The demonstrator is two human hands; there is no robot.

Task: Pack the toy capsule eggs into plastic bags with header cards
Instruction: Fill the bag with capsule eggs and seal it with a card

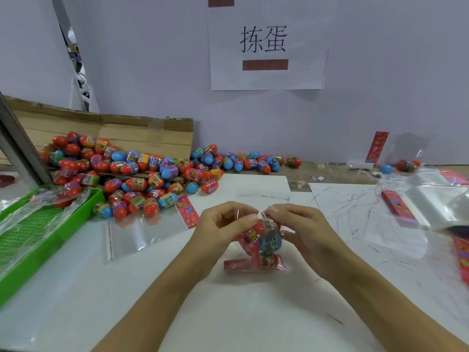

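Observation:
A clear plastic bag (264, 246) with red and blue capsule eggs inside stands on the white table, its red header card (237, 264) at the bottom end. My left hand (220, 232) pinches the bag's top edge from the left. My right hand (302, 229) pinches the same edge from the right. Beside my left hand lies an empty clear bag (142, 232) with a red header card (187, 210). A large heap of loose capsule eggs (137, 174) spreads across the table's left and back.
A green plastic tray (43, 235) with a filled bag sits at the left edge. Flattened cardboard (142, 135) lies behind the heap. At right are a stack of clear bags (439, 201), red header cards (397, 208) and one filled bag (407, 165) by the wall.

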